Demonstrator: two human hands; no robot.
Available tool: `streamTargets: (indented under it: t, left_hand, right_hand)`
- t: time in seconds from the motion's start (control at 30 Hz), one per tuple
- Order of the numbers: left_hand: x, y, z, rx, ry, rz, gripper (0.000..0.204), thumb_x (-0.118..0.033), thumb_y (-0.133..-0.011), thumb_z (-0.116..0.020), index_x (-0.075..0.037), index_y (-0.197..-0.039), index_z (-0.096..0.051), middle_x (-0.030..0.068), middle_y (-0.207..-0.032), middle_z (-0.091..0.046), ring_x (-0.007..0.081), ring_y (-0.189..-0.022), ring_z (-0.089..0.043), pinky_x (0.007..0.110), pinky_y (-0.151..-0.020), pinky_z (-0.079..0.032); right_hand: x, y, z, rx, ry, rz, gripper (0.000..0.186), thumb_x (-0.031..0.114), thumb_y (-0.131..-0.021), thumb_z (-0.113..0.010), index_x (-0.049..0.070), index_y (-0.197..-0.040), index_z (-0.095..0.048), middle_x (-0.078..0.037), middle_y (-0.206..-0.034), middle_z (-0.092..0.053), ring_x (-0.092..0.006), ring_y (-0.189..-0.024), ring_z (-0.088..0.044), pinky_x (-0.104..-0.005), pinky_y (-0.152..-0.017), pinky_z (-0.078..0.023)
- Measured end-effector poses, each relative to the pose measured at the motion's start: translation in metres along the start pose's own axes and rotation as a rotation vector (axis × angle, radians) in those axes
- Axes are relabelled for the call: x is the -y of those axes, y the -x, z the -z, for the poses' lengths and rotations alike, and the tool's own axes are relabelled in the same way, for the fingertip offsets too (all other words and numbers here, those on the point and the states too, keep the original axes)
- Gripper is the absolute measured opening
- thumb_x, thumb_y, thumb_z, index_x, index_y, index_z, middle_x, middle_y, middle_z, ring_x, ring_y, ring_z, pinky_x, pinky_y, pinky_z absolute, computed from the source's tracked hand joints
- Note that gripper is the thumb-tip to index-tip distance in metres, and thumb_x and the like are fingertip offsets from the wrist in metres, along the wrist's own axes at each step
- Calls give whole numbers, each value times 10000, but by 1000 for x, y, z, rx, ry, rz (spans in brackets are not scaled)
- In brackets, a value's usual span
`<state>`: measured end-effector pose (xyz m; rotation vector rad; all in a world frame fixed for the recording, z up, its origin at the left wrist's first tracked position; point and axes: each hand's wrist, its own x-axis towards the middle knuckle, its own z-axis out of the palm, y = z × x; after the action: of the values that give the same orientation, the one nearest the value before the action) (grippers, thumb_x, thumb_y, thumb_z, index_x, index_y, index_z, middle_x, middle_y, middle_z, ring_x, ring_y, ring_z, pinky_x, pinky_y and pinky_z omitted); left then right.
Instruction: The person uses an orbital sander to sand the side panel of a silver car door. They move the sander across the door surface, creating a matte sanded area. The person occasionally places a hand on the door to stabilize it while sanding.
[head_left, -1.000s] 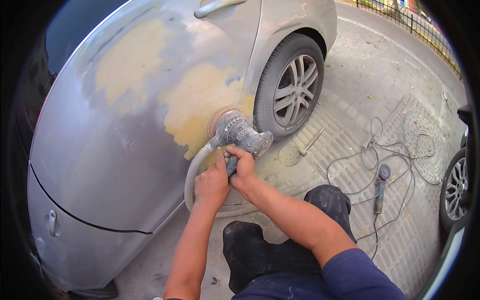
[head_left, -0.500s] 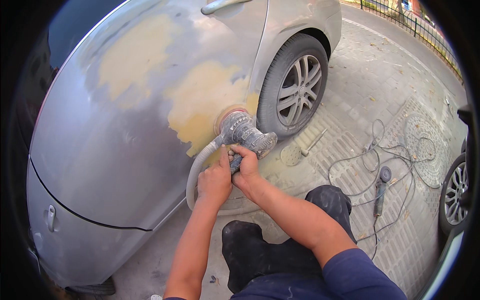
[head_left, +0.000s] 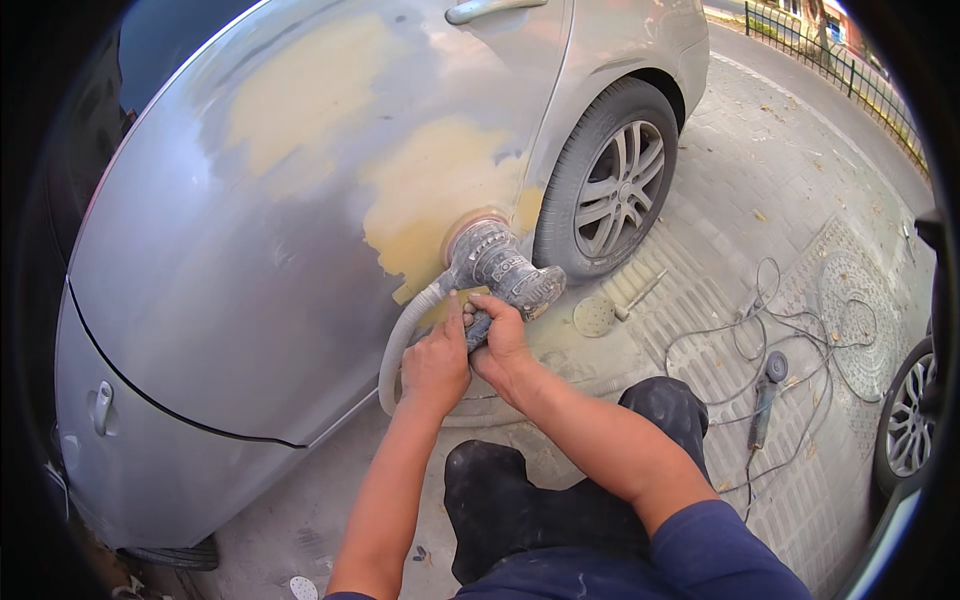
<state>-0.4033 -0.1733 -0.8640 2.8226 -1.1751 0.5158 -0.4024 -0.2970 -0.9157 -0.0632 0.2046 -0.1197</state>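
Observation:
A dusty sander (head_left: 502, 262) rests with its round pad against the lower rear door (head_left: 270, 300) of a silver car, at the bottom of a yellow-beige filler patch (head_left: 440, 185). My left hand (head_left: 437, 362) is closed round the handle from the left, one finger pointing up along it. From the right, my right hand (head_left: 504, 345) wraps the same handle, thumb on top. A ribbed grey hose (head_left: 392, 360) curves down from the sander past my left hand. The pad's face is hidden against the panel.
The rear wheel (head_left: 612, 190) stands just right of the sander. On the paving lie a perforated disc (head_left: 593, 316), an angle grinder (head_left: 765, 400) and looping cables (head_left: 700, 335). Another car's wheel (head_left: 908, 410) is at the right edge. A second filler patch (head_left: 310, 95) is higher on the panel.
The view has shifted, so the car and floor sit further right in the picture. The sander has slid slightly left along the panel, away from the wheel. Both hands keep their grip.

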Motion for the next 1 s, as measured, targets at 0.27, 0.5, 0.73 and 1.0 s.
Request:
streamTargets:
  t: [0.27,0.5,0.73,1.0]
  left_hand:
    - [21,56,-9,-59,143,165,866,-54,-863,-699,-7,-1647,-334,180,-1137,-771,402,-898,-768,507,-735,-605]
    - [30,68,-21,-97,131,129,860,-66,-898,-678,8,-1662,-290,151,-1127,-783,364,-890,-779,492,-702,-614]
    - [16,29,-29,-117,109,47,863,-71,-900,-672,14,-1664,-280,179,-1111,-766,377,-831,-767,490,-681,-608]
    - [38,100,-30,-203,207,253,976,-111,-855,-782,21,-1666,-255,214,-1085,-767,415,-898,-762,513,-700,-594]
  right_hand:
    - [-49,18,13,63,175,-111,38,98,-991,-676,91,-954,-669,-24,-850,-672,-161,-780,-646,-326,-760,-538]
    - [-59,22,25,49,247,-93,19,74,-985,-695,86,-983,-680,-23,-865,-680,-159,-794,-655,-325,-771,-545]
    - [-16,6,16,40,119,-49,50,56,-970,-682,82,-937,-654,-30,-820,-660,-170,-761,-641,-325,-764,-547]
    - [-81,42,10,166,410,-48,74,30,-957,-725,85,-977,-680,-16,-880,-667,-139,-823,-639,-300,-794,-527]
